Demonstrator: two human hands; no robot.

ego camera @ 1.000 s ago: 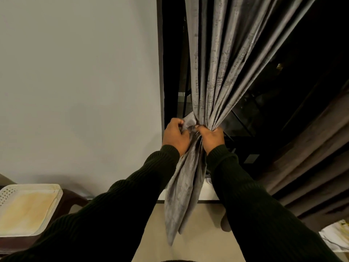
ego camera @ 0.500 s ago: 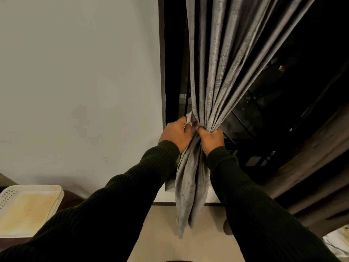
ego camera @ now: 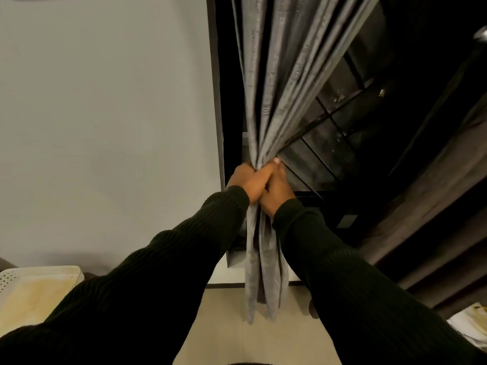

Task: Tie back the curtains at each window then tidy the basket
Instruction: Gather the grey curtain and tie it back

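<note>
Hands meet at the gathered waist of the grey curtain (ego camera: 266, 96): the left hand (ego camera: 247, 180) and the right hand (ego camera: 276, 192) both clench the bunched folds, pressed together. The curtain's tail hangs between dark sleeves, in front of the dark window (ego camera: 342, 154). A white perforated basket (ego camera: 39, 285) sits lower left against the pale wall (ego camera: 105, 127); a brown curtain (ego camera: 434, 219) hangs at right.

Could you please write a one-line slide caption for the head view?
Both hands, left hand and right hand, grip the gathered grey curtain beside the dark window.
</note>
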